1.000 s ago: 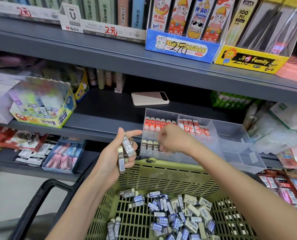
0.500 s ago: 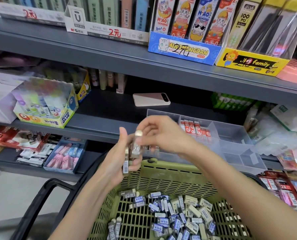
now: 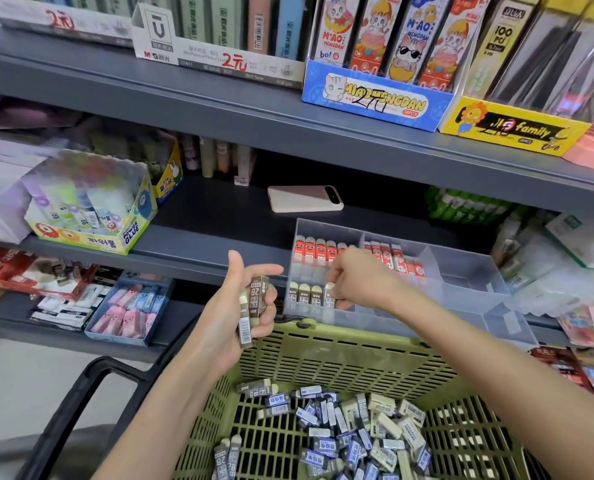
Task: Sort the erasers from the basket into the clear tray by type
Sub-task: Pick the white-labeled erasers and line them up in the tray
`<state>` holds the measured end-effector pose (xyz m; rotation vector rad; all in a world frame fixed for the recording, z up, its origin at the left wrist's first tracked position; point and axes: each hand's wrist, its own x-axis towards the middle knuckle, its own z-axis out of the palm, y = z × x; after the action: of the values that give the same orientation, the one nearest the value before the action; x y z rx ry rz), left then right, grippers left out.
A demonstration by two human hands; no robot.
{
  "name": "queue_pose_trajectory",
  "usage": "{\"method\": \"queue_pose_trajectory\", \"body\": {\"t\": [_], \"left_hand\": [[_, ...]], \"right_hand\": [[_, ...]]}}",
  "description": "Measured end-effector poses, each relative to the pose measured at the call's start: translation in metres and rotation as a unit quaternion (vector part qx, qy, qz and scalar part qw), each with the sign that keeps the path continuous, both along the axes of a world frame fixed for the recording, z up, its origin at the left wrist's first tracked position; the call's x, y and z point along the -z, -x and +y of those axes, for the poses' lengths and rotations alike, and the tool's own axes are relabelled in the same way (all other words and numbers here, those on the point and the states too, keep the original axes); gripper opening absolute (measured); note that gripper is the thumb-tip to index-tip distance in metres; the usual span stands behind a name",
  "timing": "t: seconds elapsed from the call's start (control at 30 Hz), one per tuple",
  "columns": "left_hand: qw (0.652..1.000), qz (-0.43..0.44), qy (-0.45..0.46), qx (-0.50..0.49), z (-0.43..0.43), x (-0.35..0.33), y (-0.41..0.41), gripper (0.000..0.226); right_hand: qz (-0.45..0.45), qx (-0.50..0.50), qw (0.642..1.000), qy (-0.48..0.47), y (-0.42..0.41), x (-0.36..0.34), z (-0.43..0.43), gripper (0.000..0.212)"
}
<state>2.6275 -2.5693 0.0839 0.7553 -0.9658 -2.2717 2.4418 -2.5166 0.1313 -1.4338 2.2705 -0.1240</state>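
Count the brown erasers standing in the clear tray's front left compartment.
4, side by side: the leftmost brown eraser, the second, the third, and the fourth, pinched by the right hand. The hand may hide more.

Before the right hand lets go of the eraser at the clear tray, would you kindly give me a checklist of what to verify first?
1. Type match: the brown-sleeved eraser pinched by the right hand matches the brown row beside it: ok.
2. Compartment: it is in the front-left compartment of the clear tray, apart from the red-sleeved erasers behind: ok.
3. Eraser seated fully on the compartment floor: cannot tell; the fingers cover its lower part.
4. Room for more to its right: cannot tell; the hand hides that space.
5. Left hand grips the spare 2B erasers firmly: ok.
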Motion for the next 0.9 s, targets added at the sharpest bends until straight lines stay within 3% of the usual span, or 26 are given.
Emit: {"method": "queue_pose_trajectory", "body": {"t": [0.13,0.33,0.4,0.47,0.63,0.77,0.9], "left_hand": [[1.000,0.001,0.002,0.003,0.001,0.001,0.001,0.068],[1.000,0.018,-0.015,0.006,0.001,0.001,0.000,0.067],[1.000,0.014,-0.016,0.004,0.001,-0.001,0.000,0.071],[1.000,0.010,-0.014,0.001,0.002,-0.002,0.001,0.074],[1.000,0.003,0.009,0.010,0.006,-0.004,0.003,0.077],[0.999,0.000,0.022,0.031,0.006,-0.005,0.000,0.075],[0.998,0.004,0.051,0.039,0.006,-0.007,-0.004,0.042]], "right_hand": [[0.082,-0.047,0.995,0.013,-0.005,0.012,0.002,0.015],[0.089,-0.075,0.992,0.051,-0.006,0.004,0.004,0.026],[0.023,-0.050,0.991,0.121,-0.008,-0.010,0.006,0.020],[-0.107,-0.044,0.978,0.172,-0.021,-0.025,0.009,0.020],[-0.098,-0.111,0.980,0.136,-0.057,-0.027,0.005,0.025],[-0.226,-0.046,0.963,0.142,-0.060,-0.029,0.003,0.014],[-0.362,0.062,0.907,0.205,-0.046,-0.036,0.007,0.015]]}}
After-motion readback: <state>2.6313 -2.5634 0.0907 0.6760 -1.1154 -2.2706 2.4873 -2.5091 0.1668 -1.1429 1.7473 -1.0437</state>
